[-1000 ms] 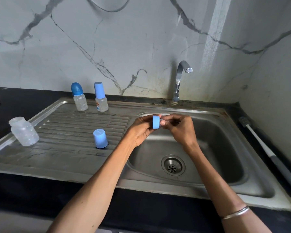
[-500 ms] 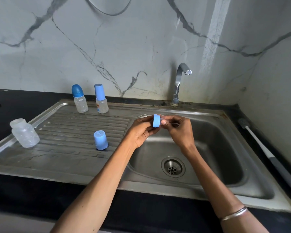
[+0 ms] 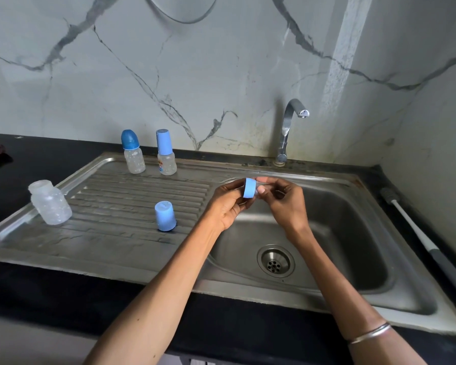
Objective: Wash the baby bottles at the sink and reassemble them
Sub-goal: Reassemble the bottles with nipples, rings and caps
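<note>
A: Both hands are meeting over the left part of the basin. The left hand [image 3: 228,204] is pinching a blue collar ring [image 3: 249,188] edge-on between thumb and fingers. The right hand [image 3: 284,204] is curling its fingertips in against the ring's far face, apparently on a clear teat; too small to confirm.

B: Step?

A: Looks like reassembly, seating the teat in the ring. Or pulling it out for washing; can't tell which. No water is running from the tap [image 3: 291,127].

B: Next move?

A: If assembling: the teat flange needs pulling through until it's sitting flush all round. Then the ring is going onto the open bottle [image 3: 50,202], which is standing uncapped at the left edge of the drainboard [image 3: 111,241], well apart from the hands.

B: Contents?

A: The open bottle is showing no liquid, just a cloudy or beaded wall. A loose blue cap [image 3: 165,216] is sitting mouth-down mid-drainboard. Two capped bottles are standing at the back: a dome-capped bottle [image 3: 133,151] and a tall-capped bottle [image 3: 165,152], just beside each other. Both are looking empty. The basin is holding nothing but the drain [image 3: 275,262].

B: Anything else?

A: A bottle brush [image 3: 416,230] is lying on the counter right of the sink.
</note>
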A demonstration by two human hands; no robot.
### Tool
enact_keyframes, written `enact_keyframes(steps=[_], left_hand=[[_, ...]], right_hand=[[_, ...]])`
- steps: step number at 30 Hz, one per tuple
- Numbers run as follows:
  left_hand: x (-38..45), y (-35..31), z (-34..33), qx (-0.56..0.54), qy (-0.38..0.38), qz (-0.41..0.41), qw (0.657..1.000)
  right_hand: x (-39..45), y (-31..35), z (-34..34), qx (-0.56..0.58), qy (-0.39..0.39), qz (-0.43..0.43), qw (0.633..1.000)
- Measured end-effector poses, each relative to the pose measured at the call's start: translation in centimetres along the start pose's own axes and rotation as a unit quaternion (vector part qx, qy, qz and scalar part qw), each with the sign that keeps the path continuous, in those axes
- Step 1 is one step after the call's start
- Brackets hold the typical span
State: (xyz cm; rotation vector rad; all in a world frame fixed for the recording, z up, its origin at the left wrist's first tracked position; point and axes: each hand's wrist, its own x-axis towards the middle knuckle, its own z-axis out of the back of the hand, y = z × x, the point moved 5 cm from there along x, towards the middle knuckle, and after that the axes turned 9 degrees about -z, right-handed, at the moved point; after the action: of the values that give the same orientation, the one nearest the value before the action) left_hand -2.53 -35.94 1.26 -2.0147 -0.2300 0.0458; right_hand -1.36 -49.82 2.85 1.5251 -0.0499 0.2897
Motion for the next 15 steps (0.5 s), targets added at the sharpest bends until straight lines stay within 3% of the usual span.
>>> enact_keyframes(steps=[5,8,15], left_hand=[[-1.2,-1.4,0.9,0.108,0.049,-0.055,0.991],[-2.5,-1.8,1.7,0.104,0.07,-0.067,0.99],[-4.6,-5.2,3.7,0.208,0.043,-0.138,0.967]], right_hand=[[-0.1,0.1,0.3,-0.038,-0.032,-0.001,0.999],[-0.6,0.3,-0.3,-0.047,-0.017,-0.007,0.999],[-1.9,1.9,-3.7,-0.021,0.028,0.011,0.999]])
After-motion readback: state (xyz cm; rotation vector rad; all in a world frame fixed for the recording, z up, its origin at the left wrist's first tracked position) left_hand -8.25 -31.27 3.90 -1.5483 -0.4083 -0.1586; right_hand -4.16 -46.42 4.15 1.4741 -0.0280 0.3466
